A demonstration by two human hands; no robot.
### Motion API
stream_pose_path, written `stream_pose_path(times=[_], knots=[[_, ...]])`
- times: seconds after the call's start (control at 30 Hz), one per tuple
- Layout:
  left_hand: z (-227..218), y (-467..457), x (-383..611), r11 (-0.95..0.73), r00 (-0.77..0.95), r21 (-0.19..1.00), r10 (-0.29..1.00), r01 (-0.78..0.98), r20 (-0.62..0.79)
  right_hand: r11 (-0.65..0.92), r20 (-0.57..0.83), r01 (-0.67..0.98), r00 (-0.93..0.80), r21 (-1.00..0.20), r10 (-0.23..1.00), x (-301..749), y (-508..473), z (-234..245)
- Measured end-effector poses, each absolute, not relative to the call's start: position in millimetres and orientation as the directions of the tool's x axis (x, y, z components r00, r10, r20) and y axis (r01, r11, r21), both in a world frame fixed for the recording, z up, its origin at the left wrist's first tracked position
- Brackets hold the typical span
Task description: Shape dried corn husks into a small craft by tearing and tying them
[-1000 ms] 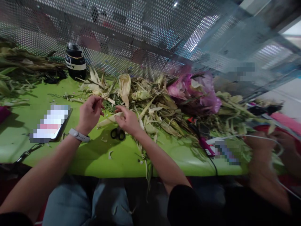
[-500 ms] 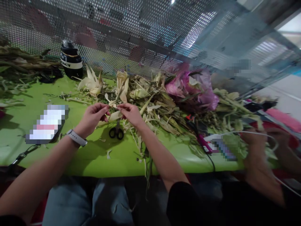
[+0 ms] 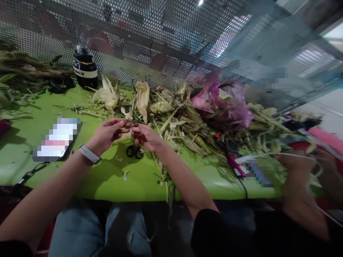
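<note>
My left hand (image 3: 108, 134), a pale watch strap (image 3: 89, 153) on its wrist, is closed in a pinch. A small pale bunch of corn husk (image 3: 128, 116) shows just above its thumb and finger. My right hand (image 3: 147, 137) meets it from the right with curled fingers, the fingertips of both hands close together. What lies between the right fingers is too small to make out. Black-handled scissors (image 3: 134, 151) lie on the green table just below the hands, their blades partly hidden. Behind the fingers are folded, dried corn husks (image 3: 142, 96).
Loose husks (image 3: 193, 128) spread rightward to a pink plastic bag (image 3: 214, 101). A black bottle (image 3: 85, 69) stands by the perforated metal panel (image 3: 160, 46). A phone (image 3: 57, 139) lies left on the green table (image 3: 107, 185). At right, another person's hands (image 3: 297, 160) work near a cable.
My right hand has turned, its fingers now curled lower and more palm-up beside the left fingertips. The husk strip under the hands is now more hidden. The view has shifted slightly.
</note>
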State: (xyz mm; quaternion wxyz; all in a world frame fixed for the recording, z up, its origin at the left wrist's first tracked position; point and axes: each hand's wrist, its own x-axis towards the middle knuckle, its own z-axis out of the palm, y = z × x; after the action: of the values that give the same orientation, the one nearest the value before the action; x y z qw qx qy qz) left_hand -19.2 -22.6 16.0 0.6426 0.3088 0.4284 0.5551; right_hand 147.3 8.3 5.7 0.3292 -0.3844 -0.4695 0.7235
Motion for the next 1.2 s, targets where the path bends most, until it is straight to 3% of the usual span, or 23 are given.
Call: stream_pose_path(times=[0.27,0.33,0.4,0.43,0.5,0.6,0.7,0.87,0.97,1.07,1.13,1.2], knots=[[5.0,-12.5,-21.7,-0.055,-0.188,0.953,0.982,-0.298,-0.002,-0.189,-0.122,-0.139,-0.387,-0.972,0.914,138.7,8.1,-4.2],[1.7,-9.2,-22.7,-0.125,-0.242,0.966,0.968,-0.227,0.068,-0.12,-0.089,-0.071,-0.339,-0.99,0.937,138.2,8.0,-6.6],[-0.9,-6.4,-24.2,-0.187,-0.284,0.973,0.948,-0.135,0.143,0.053,0.022,0.1,-0.284,-0.994,0.958,139.0,6.1,-8.1],[-2.0,-5.3,-25.3,-0.215,-0.295,0.974,0.938,-0.075,0.184,0.174,0.11,0.226,-0.273,-0.958,0.956,139.5,4.1,-8.5],[-3.4,-4.0,-27.6,-0.262,-0.3,0.963,0.915,0.066,0.269,0.397,0.273,0.495,-0.304,-0.773,0.913,140.1,-1.9,-8.2],[-3.4,-4.8,-30.8,-0.317,-0.289,0.909,0.874,0.269,0.39,0.51,0.34,0.754,-0.392,-0.413,0.855,139.7,-13.3,-3.8],[-2.7,-6.6,-32.3,-0.346,-0.282,0.857,0.84,0.381,0.464,0.499,0.297,0.838,-0.429,-0.223,0.853,140.7,-21.8,6.7],[-8.1,-5.2,-31.8,-0.339,-0.248,0.837,0.847,0.43,0.47,0.527,0.243,0.841,-0.489,-0.122,0.838,147.2,-24.6,24.9],[-11.5,-4.0,-30.4,-0.324,-0.219,0.858,0.875,0.399,0.432,0.577,0.219,0.807,-0.544,-0.128,0.81,150.0,-26.0,28.1],[-11.2,-5.3,-28.4,-0.289,-0.206,0.88,0.9,0.376,0.384,0.632,0.313,0.746,-0.561,-0.211,0.767,151.5,-29.8,29.6],[-10.5,-7.3,-26.6,-0.277,-0.191,0.886,0.911,0.372,0.365,0.679,0.419,0.649,-0.542,-0.342,0.729,152.0,-32.0,31.6],[-11.0,-9.2,-24.6,-0.284,-0.159,0.885,0.919,0.369,0.361,0.684,0.46,0.48,-0.51,-0.549,0.727,152.0,-32.1,33.3]])
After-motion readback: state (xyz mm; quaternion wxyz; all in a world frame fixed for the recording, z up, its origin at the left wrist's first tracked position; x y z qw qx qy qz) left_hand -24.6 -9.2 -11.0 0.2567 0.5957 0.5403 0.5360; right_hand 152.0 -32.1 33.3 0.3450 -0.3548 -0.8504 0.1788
